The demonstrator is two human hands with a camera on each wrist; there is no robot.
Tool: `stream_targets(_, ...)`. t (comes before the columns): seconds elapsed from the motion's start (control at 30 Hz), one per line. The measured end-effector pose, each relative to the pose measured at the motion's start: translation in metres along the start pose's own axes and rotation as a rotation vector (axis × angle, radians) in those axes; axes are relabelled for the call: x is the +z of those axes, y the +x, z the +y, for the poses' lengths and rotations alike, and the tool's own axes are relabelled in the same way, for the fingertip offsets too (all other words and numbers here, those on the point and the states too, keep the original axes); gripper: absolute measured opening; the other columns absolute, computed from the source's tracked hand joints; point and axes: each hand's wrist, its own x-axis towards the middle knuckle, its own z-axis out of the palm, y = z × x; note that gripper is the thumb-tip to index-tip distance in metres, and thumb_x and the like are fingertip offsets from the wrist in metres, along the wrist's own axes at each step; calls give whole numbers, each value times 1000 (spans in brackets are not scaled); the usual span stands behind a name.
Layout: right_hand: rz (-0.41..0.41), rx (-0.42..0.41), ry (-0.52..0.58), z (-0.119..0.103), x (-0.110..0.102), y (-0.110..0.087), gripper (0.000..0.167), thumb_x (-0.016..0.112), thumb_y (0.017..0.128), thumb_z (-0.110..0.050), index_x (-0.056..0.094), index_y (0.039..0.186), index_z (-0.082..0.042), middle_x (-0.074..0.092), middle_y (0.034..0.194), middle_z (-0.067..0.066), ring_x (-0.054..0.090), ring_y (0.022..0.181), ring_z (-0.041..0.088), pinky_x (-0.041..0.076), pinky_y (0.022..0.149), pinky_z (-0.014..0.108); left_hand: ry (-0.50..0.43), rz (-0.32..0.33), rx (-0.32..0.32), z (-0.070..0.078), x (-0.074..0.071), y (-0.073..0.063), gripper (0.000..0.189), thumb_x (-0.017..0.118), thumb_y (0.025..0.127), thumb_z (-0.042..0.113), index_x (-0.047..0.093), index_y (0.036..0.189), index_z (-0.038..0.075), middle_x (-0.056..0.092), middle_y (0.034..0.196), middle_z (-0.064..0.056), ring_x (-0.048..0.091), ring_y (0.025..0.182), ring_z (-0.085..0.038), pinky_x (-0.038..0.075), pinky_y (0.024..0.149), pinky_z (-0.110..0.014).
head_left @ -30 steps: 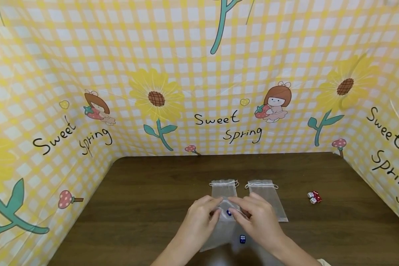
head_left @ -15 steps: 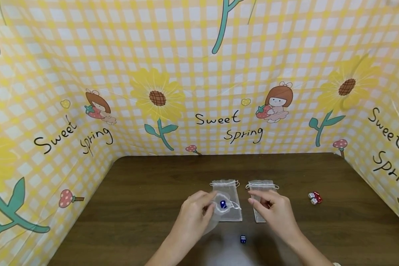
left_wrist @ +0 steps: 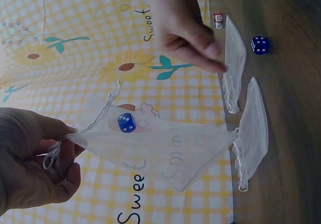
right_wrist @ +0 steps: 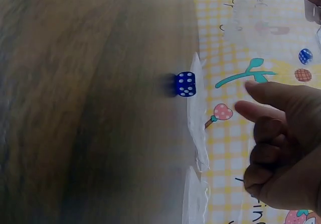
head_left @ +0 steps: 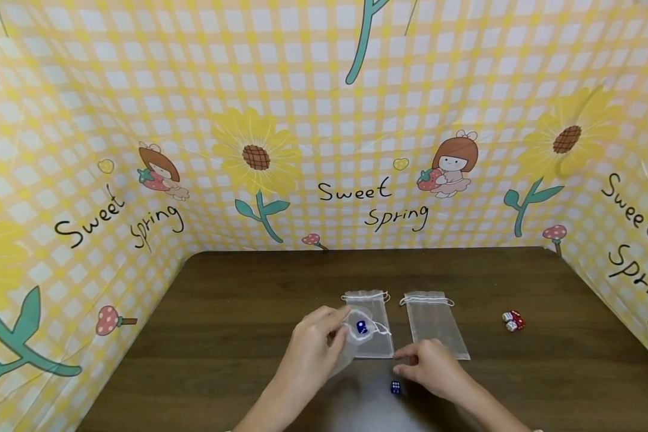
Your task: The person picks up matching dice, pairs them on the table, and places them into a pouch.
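My left hand (head_left: 314,345) pinches the rim of a sheer white drawstring bag (left_wrist: 195,148) between thumb and fingers, holding it above the table. A blue die (left_wrist: 126,122) shows in the bag near its mouth, and the loose cord hangs from the rim. My right hand (head_left: 434,366) hovers with thumb and index finger apart and nothing between them; its other fingers are bent in the right wrist view. Just below those fingertips, a second blue die (head_left: 395,387) with white pips rests on the table.
Two more sheer drawstring bags lie flat side by side, a left bag (head_left: 377,347) behind the held one and a right bag (head_left: 434,327). Several red and white dice (head_left: 512,321) cluster at the right of the dark wooden table (head_left: 237,300). A yellow checked cloth (head_left: 302,90) surrounds it.
My right hand has let go of the bag's mouth, moved right, then come down toward the blue die on the table. The left hand keeps the bag, now tilted with its mouth showing.
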Motion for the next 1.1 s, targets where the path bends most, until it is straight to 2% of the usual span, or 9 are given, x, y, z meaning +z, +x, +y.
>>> stream_targets(0.17,-112,-39,-72,2,6,0,13,76,71,-19,74,81,-12,66,69,-10,53,62,-2,43,54,23,-2,4,3,0,0,0,29,71,73,-10,68,102,-5,62,79,-1,52,65,-7,45,56,-16)
stream_targets(0.3,-159,-53,-130,1,11,0,9,78,68,-20,74,76,-18,67,74,-12,59,70,2,47,60,27,-2,1,-2,-1,1,0,29,71,74,-9,68,102,-4,62,80,-1,52,66,-7,45,56,-16)
stream_targets(0.57,-148,-67,-200,-1,14,-1,8,79,66,-18,72,69,-21,65,70,-14,58,66,7,46,56,29,-6,-9,-2,0,0,0,30,70,74,-9,68,103,-4,62,79,-1,52,65,-7,44,57,-17)
stream_targets(0.77,-126,-56,-173,0,5,0,5,75,70,-15,73,73,-18,66,70,-13,58,66,3,46,56,27,3,-1,7,-1,1,1,29,71,73,-9,68,102,-4,62,79,0,52,65,-7,45,57,-18)
stream_targets(0.93,-67,10,-194,1,-9,2,4,74,70,-15,73,73,-18,62,66,-15,51,59,-1,43,52,26,7,-7,1,-1,2,-1,29,72,73,-8,68,102,-3,62,80,0,52,66,-7,45,58,-18)
stream_targets(1.1,3,175,-253,-10,-35,2,4,74,72,-16,73,75,-18,61,65,-9,47,55,7,41,49,32,10,-14,4,-1,3,-2,28,72,74,-7,69,101,-3,62,80,-1,52,67,-7,46,59,-18)
